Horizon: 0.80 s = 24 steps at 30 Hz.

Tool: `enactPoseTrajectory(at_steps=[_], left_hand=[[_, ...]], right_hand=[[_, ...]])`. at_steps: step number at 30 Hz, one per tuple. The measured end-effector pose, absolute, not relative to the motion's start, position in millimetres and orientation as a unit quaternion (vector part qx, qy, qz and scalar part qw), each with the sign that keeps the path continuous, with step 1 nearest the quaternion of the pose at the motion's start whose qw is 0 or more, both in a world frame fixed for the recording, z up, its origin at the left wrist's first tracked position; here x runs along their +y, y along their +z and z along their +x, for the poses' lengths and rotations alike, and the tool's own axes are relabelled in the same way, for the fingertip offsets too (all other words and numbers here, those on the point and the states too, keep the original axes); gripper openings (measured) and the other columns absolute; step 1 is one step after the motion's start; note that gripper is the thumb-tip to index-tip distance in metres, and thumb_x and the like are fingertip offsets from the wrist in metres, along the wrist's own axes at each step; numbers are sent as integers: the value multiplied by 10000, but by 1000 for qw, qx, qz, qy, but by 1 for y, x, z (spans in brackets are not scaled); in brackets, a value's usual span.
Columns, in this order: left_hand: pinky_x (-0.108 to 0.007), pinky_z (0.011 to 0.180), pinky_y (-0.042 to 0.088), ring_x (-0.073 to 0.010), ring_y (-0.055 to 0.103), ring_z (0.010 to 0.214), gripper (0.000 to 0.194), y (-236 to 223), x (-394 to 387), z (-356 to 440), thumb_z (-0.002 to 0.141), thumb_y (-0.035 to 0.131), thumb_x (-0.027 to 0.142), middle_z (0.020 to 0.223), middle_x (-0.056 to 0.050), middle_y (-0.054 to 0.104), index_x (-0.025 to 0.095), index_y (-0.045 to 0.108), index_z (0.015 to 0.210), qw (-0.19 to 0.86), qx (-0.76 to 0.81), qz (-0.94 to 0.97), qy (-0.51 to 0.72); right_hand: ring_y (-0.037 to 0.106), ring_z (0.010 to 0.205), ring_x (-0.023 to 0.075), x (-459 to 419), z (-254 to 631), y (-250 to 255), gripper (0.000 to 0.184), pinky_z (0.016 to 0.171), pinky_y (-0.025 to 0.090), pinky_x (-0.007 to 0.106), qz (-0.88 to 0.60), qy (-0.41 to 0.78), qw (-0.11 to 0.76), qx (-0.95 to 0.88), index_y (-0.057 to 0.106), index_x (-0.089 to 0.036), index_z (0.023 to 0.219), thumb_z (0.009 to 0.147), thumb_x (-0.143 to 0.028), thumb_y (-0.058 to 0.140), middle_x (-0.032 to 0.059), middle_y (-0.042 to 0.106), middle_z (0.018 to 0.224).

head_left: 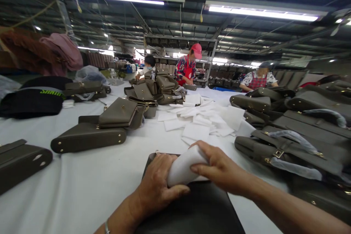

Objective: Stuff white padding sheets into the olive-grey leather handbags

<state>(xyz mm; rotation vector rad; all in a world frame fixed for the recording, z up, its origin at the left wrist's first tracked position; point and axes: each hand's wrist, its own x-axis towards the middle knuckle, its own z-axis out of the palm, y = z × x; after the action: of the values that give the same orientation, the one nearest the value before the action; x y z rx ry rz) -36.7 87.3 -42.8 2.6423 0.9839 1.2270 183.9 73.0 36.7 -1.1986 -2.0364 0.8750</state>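
Note:
A dark olive handbag (203, 208) lies before me on the white-covered table, its opening at the far end. Over that opening, my right hand (216, 164) grips a bent white foam sheet (188, 164) between thumb and fingers. My left hand (159, 179) is closed around the bag's left rim, its thumb stretched across the front near the foam. The left fingers' tips are hidden in or behind the opening. Just beyond the bag, many loose white foam sheets (197, 131) lie in a heap.
Handbags are piled at the right (301, 139), with wrapped handles. More bags (112, 120) lie at the left and far middle. A black cap (33, 98) sits at the far left. Across the table, a person in a red cap (189, 64) and another in a checked apron (259, 78) work.

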Motion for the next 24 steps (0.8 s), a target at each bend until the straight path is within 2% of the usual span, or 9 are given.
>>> enactPoseTrajectory(at_steps=[2, 4, 6, 12, 16, 20, 24], left_hand=[[-402, 803, 392, -252, 529, 905, 467, -39, 88, -40, 865, 591, 490, 1017, -98, 608, 153, 493, 1173, -30, 319, 859, 400], [-391, 789, 376, -231, 531, 865, 217, -38, 91, -41, 916, 544, 324, 939, -63, 621, 183, 550, 1081, -76, 315, 871, 370], [-382, 775, 367, -214, 533, 832, 88, -40, 95, -40, 920, 514, 213, 883, -39, 625, 199, 590, 962, -105, 303, 882, 345], [-387, 828, 382, -257, 502, 978, 131, -49, 100, -36, 874, 521, 117, 1035, -81, 596, 184, 626, 913, -184, 320, 853, 368], [-376, 750, 361, -230, 490, 833, 111, -49, 94, -32, 874, 532, 125, 882, -53, 582, 184, 619, 910, -195, 376, 846, 323], [-365, 676, 312, -215, 442, 721, 203, -48, 91, -27, 897, 453, 81, 748, -35, 541, 182, 593, 790, -235, 356, 851, 306], [-360, 681, 299, -210, 437, 714, 229, -45, 87, -25, 923, 412, 98, 740, -43, 549, 168, 588, 795, -251, 323, 861, 302]], right_hand=[[537, 725, 147, 88, 200, 30, 253, 618, 453, 259, -427, 407, 453, -668, 544, -169, 943, 784, -325, 663, 5, 601, 829], [557, 767, 149, 96, 212, 20, 350, 621, 490, 261, -399, 454, 588, -538, 551, -177, 1032, 788, -389, 685, 28, 619, 957], [576, 808, 154, 94, 216, 6, 384, 617, 508, 256, -377, 472, 660, -447, 560, -184, 1073, 789, -404, 697, 47, 617, 1055], [598, 888, 151, 75, 203, -33, 329, 768, 522, 260, -388, 433, 672, -459, 566, -196, 1085, 834, -371, 686, 45, 630, 1095], [616, 847, 179, 86, 201, -44, 396, 660, 541, 278, -429, 429, 683, -407, 527, -198, 1090, 831, -469, 654, 51, 630, 1064], [609, 857, 175, 92, 197, -58, 425, 747, 527, 287, -471, 330, 657, -488, 484, -199, 1133, 834, -452, 647, 41, 623, 997], [599, 881, 179, 96, 195, -71, 447, 763, 513, 293, -516, 213, 612, -560, 444, -211, 1221, 865, -438, 591, 63, 591, 1092]])
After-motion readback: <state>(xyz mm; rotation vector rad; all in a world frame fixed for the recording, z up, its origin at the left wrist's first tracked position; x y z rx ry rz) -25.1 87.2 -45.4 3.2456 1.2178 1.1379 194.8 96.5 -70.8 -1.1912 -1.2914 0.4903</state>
